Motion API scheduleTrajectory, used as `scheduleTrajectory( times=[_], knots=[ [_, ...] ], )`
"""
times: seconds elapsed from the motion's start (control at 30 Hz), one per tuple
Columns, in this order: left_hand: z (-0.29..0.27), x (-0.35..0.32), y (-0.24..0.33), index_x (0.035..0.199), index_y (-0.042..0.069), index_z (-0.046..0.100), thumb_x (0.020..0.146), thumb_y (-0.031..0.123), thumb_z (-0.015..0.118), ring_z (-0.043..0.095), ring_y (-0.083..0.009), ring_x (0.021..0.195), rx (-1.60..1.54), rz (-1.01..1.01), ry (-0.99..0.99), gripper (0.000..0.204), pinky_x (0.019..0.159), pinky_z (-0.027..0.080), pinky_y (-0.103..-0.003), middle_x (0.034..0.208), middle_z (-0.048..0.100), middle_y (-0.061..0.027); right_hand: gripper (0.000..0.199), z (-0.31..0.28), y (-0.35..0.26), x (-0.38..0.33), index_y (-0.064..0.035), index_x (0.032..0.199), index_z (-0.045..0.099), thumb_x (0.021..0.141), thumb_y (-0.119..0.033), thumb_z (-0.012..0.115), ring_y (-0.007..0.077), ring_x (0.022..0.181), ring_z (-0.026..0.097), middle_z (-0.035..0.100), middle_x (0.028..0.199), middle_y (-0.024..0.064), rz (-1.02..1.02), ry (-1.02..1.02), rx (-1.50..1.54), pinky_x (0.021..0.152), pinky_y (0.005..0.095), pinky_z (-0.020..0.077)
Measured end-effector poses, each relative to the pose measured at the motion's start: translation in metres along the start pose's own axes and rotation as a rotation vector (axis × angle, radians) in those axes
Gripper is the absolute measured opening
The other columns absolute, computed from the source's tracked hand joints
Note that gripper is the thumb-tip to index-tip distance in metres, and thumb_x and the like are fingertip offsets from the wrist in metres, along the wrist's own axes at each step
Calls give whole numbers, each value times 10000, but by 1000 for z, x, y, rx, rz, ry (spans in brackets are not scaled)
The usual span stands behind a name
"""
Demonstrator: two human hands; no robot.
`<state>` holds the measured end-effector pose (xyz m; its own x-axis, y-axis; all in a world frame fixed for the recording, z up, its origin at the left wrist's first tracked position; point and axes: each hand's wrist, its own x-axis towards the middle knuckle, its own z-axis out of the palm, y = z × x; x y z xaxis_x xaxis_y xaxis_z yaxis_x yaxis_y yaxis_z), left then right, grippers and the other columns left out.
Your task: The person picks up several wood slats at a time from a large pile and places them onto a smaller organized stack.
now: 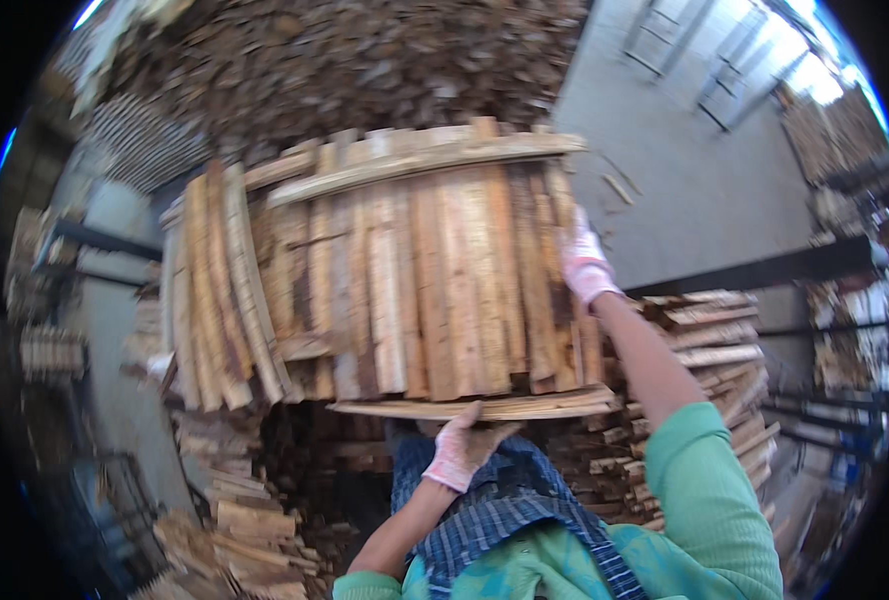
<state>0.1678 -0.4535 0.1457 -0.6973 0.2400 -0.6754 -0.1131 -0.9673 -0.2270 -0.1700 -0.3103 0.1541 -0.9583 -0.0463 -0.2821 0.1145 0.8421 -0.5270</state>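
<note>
A big bundle of rough wooden slats (405, 270) fills the middle of the view, lifted in front of me, with a long slat laid across its top and another under its near edge. My left hand (462, 447), in a pink-and-white glove, presses up under the near bottom slat. Gloved the same way, my right hand (585, 262) grips the bundle's right side with the arm stretched up. My green sleeves and a blue checked cloth (505, 515) show below.
Stacks of cut slats (720, 350) stand at the right and more piles (235, 520) lie at the lower left. A large heap of wood scraps (365, 60) fills the top. Grey concrete floor (695, 190) lies at the upper right, with wood-laden racks (855, 340) along the far right.
</note>
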Motion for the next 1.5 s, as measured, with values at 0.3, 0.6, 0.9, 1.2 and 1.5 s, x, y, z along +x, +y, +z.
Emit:
scheduleTrajectory(
  times=[0.3, 0.6, 0.9, 1.2, 1.5],
  knots=[
    [39, -82, -9, 1373, 5, 494, 927, 131, 687, 499, -338, 1324, 243, 10, -196, 502, 1164, 368, -538, 1412, 529, -195, 762, -73, -80, -223, -171, 1552, 338, 947, -565, 583, 434, 1038, 635, 570, 1120, 284, -836, -1114, -312, 932, 474, 515],
    [76, -67, 30, 1317, 86, 497, 835, 214, 742, 577, -332, 1109, 2393, 1184, -65, 556, 991, 461, -500, 1201, 563, -143, 490, 9, -27, -171, -343, 1353, 577, 886, -197, 561, 309, 856, 623, 574, 940, 124, -1230, 13, -630, 728, 455, 506],
    [109, -38, 139, 1405, 215, 530, 713, 103, 724, 612, -321, 1050, 2939, 1230, -120, 727, 956, 477, -464, 1091, 639, -113, 609, -1, -45, -161, -366, 1507, 402, 936, -172, 489, 312, 985, 639, 618, 1056, 137, -1134, -233, -671, 829, 464, 511],
    [131, -90, 191, 1420, 104, 516, 881, 240, 718, 538, -396, 1211, 2289, 1176, -365, 592, 1046, 448, -460, 1291, 588, -183, 469, -17, -111, -208, -231, 1201, 683, 769, -398, 758, 427, 1194, 502, 558, 1204, 188, -1052, -37, -589, 1012, 575, 392],
    [108, -218, 532, 1335, 32, 542, 910, 339, 657, 588, -390, 1187, 2025, 1363, 1199, 537, 1031, 456, -470, 1248, 626, -228, 608, 124, -346, -212, -121, 1430, 497, 921, -420, 642, 470, 1197, 536, 553, 1283, 284, -685, -562, -62, 1024, 492, 445]
  ],
)
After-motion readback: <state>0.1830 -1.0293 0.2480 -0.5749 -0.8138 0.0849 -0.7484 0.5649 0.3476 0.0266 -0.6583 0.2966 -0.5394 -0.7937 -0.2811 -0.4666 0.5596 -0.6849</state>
